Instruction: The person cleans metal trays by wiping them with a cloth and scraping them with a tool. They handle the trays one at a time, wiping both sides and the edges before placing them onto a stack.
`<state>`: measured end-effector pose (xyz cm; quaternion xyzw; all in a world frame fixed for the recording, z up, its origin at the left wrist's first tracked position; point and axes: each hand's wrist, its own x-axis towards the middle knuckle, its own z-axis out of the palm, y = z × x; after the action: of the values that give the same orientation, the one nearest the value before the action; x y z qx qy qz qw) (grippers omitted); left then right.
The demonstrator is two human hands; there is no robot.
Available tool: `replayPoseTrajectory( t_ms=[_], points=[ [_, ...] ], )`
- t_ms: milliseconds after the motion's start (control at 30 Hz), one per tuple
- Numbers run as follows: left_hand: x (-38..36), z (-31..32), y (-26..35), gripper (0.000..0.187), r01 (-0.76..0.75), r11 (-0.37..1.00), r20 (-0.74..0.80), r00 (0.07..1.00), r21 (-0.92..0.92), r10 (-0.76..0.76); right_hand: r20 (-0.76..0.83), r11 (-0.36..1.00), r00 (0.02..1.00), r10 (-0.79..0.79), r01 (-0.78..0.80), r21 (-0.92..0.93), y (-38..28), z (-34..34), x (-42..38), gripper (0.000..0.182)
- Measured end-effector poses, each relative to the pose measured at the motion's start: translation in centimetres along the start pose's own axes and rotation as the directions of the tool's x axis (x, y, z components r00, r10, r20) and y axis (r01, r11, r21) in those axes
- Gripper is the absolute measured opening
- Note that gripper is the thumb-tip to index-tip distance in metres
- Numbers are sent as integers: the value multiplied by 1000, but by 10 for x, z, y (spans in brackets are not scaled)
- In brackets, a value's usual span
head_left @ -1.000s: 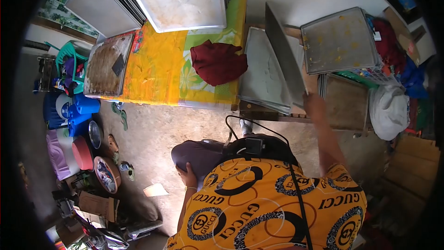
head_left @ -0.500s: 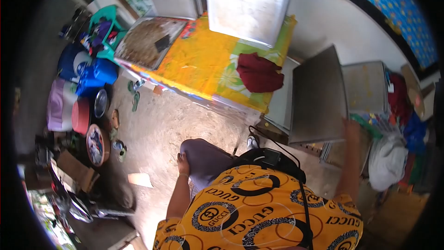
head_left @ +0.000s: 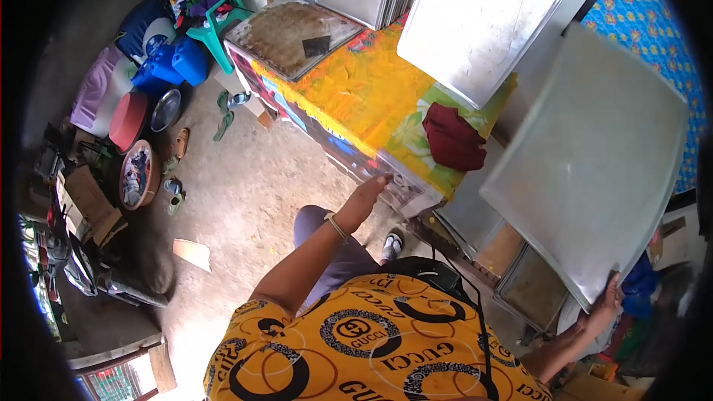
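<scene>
My right hand (head_left: 605, 303) grips the lower edge of a large flat metal tray (head_left: 594, 156), which is raised and tilted on the right. My left hand (head_left: 365, 200) is out in front of me, fingers stretched and holding nothing, near the front corner of the table. On the table's yellow and green cover (head_left: 334, 108) lies a crumpled dark red cloth (head_left: 449, 137), between my left hand and the raised tray. Another bright metal tray (head_left: 479, 26) leans upright at the back of the table. A brown-stained tray (head_left: 286, 33) lies flat at the table's far left, with a small dark piece on it.
More trays (head_left: 531, 289) stand low on the right, beside the table. Along the left are a green chair (head_left: 223, 11), blue jerrycans (head_left: 189, 59), a red basin (head_left: 128, 120) and a tub of clothes (head_left: 152, 182). Sandals (head_left: 225, 125) and a cardboard piece (head_left: 191, 254) lie on the floor.
The tray in my right hand has been lifted and turned from beside the table, now showing its pale face. My left hand has moved from my knee toward the table. My view has shifted.
</scene>
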<state>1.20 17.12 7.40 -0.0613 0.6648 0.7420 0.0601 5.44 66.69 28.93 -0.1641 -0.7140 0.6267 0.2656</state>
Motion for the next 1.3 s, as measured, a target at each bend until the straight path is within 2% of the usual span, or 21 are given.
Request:
replayPoseTrajectory(
  t_ms=[67,133,200,267,333,400,500,600,667,700,800,900,967,1000,1100,1200,1300],
  points=[
    [-9,2,21,57,134,940,63,991,-314,-120,-50,992,998,-36,42,119,17,31,-10,31],
    [-25,-3,34,60,104,878,60,995,-467,-86,220,988,964,-153,151,23,22,70,-31,30],
    [-45,-11,45,62,69,779,46,998,-623,-51,308,993,944,121,-111,-49,66,91,-19,31],
    [-66,-20,49,70,44,742,-25,996,-669,-82,447,946,863,237,-309,95,78,150,-43,35],
    [-85,-30,40,73,0,675,-123,983,-738,-135,622,887,694,362,-461,-2,108,188,-47,34],
    [-96,-41,20,73,-21,674,-213,956,-738,-203,738,879,563,372,-468,-86,113,230,-63,36],
    [-106,-55,-9,70,-44,642,-283,919,-766,-274,822,804,338,458,-552,-222,169,267,-62,40],
    [-109,-61,-22,67,-62,644,-312,908,-762,-281,753,780,360,551,-543,-312,218,289,-72,44],
    [-104,-64,-30,65,-43,656,-293,915,-753,-277,735,828,428,525,-455,-327,230,293,-69,46],
    [-102,-66,-35,61,-58,606,-257,934,-794,-247,722,846,463,514,-414,-336,229,293,-71,47],
    [-99,-68,-43,59,-19,583,-237,924,-813,-300,719,905,568,400,-124,-406,223,288,-62,49],
    [-93,-68,-43,56,72,540,-216,866,-838,-451,701,803,651,291,232,-549,214,290,-45,40],
    [-85,-74,-74,47,27,520,-189,915,-854,-357,707,756,700,104,406,-513,212,293,-36,39],
    [-83,-74,-80,42,3,502,-178,933,-865,-313,711,715,703,12,491,-498,211,294,-32,39],
    [-84,-74,-98,33,78,505,-208,849,-860,-485,726,648,657,-203,646,-404,213,311,-16,40],
    [-82,-77,-110,29,75,565,-263,830,-822,-492,689,547,612,-387,754,-363,218,342,-11,47],
    [-82,-77,-115,28,35,584,-284,849,-811,-445,772,314,606,-195,784,-536,213,366,-4,50]
  ],
)
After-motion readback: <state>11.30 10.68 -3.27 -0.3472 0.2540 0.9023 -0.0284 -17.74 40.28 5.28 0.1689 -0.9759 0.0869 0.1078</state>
